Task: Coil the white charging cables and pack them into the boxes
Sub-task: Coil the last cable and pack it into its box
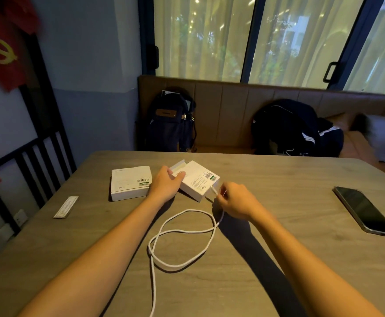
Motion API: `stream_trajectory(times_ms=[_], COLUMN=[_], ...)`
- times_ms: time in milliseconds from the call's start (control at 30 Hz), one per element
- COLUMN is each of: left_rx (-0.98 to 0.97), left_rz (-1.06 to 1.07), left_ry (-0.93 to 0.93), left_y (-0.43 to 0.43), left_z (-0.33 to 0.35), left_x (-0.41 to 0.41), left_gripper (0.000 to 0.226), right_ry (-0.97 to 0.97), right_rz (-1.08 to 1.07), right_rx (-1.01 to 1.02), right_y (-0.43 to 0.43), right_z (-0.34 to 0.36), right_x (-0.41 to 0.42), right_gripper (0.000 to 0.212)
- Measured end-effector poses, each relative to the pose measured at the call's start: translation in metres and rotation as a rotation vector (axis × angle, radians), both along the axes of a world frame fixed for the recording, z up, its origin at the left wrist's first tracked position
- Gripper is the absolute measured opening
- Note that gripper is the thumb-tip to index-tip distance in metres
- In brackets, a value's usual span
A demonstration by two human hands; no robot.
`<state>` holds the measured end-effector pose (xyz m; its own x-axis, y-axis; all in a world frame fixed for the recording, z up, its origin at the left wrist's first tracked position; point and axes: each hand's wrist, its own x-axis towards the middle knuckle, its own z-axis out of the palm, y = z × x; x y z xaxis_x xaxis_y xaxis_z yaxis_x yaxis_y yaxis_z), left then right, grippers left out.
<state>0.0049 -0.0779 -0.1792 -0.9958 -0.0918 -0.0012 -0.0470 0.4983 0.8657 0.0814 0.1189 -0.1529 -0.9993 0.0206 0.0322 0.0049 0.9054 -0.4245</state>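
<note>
A white charging cable [184, 234] lies in loose loops on the wooden table [278, 225], with one tail running off the near edge. My right hand [235, 202] pinches the cable's plug end next to the near corner of a white box [198, 181]. That box sits tilted, its far end partly slid open. My left hand [166, 184] grips the box's left side, thumb on top. A second white box [129, 183], closed and with a barcode label, lies flat just left of my left hand.
A dark smartphone [365, 211] lies face up at the table's right. A small flat white packet [66, 207] sits near the left edge. Behind the table, a bench holds a dark backpack [171, 122] and a dark jacket [294, 129].
</note>
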Motion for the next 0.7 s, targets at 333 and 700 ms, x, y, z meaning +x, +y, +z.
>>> stream_trajectory(times_ms=[333,700], left_rx=[0.419,0.677], left_rz=[-0.321,-0.71], left_ry=[-0.021,-0.219], left_y=[0.003,0.0], left_z=[0.048,0.072], left_x=[0.045,0.077], left_gripper=[0.058,0.039], right_ry=[0.289,0.286], right_rz=[0.205,0.44], right_rx=[-0.401,-0.408], right_y=[0.008,-0.005], right_z=[0.057,0.066], right_x=[0.019,0.023], right_gripper=[0.009,0.018])
